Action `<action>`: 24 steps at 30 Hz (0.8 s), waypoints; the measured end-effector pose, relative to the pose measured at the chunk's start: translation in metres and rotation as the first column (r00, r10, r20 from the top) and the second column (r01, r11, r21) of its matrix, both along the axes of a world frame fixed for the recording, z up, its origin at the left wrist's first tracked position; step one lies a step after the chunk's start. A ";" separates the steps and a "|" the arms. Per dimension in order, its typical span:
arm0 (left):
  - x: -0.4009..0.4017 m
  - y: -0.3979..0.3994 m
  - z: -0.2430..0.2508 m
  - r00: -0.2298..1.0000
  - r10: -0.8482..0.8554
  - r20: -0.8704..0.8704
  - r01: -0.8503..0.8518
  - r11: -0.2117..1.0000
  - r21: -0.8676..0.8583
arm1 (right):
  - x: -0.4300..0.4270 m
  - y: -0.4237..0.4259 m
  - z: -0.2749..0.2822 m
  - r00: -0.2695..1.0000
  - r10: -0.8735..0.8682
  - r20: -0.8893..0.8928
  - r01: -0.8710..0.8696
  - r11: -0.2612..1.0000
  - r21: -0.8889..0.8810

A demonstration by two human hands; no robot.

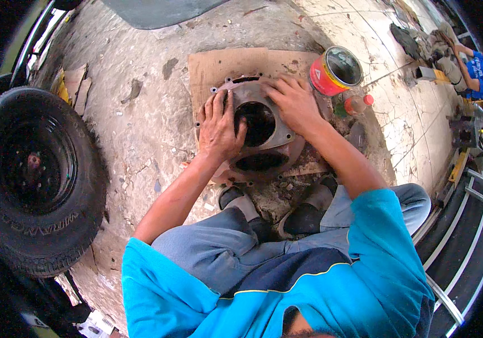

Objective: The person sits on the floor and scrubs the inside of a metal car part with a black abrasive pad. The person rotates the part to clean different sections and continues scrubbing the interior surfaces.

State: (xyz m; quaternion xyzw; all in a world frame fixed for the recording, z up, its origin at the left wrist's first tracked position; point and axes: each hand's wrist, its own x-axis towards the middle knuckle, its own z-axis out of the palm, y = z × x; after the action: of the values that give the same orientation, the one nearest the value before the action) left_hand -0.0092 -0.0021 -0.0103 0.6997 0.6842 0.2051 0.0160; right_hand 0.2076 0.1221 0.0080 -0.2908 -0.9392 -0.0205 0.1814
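Note:
A grey cast-metal housing (262, 126) with large round openings and bolt holes along its flange rests on a sheet of cardboard (207, 63), between my feet and the sheet's far edge. My left hand (223, 122) lies on the housing's left side, fingers spread, the thumb at the rim of the big opening. My right hand (291, 99) is on its upper right edge, the fingertips slightly blurred; whether they pinch anything small cannot be told. Just right of that hand stands an open red and yellow metal can (328, 76). Beside the can is a plastic bottle with a red cap (356, 104).
A wheel with a black tyre (85, 177) stands at the left, near cardboard scraps (74, 84). A dark panel (157, 12) reaches in at the top. A metal frame (457, 270) is at lower right. Another person in a blue shirt (481, 76) sits at far right.

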 end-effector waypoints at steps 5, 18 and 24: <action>0.003 0.003 0.008 0.999 0.030 -0.015 -0.031 0.999 -0.038 | 0.028 -0.014 -0.001 1.000 -0.014 0.004 0.014 1.000 -0.025; -0.002 0.000 0.001 1.000 -0.008 0.018 0.008 1.000 0.018 | -0.027 -0.009 -0.010 0.999 -0.035 -0.024 0.035 0.999 -0.011; 0.001 0.003 0.003 1.000 0.003 -0.004 -0.003 1.000 0.010 | 0.010 -0.029 -0.004 0.998 0.038 -0.045 -0.041 0.997 -0.071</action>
State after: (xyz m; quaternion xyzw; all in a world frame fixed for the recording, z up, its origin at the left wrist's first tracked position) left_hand -0.0083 0.0007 -0.0076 0.6991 0.6843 0.2072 0.0107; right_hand 0.2181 0.0929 0.0044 -0.2787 -0.9407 0.0231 0.1918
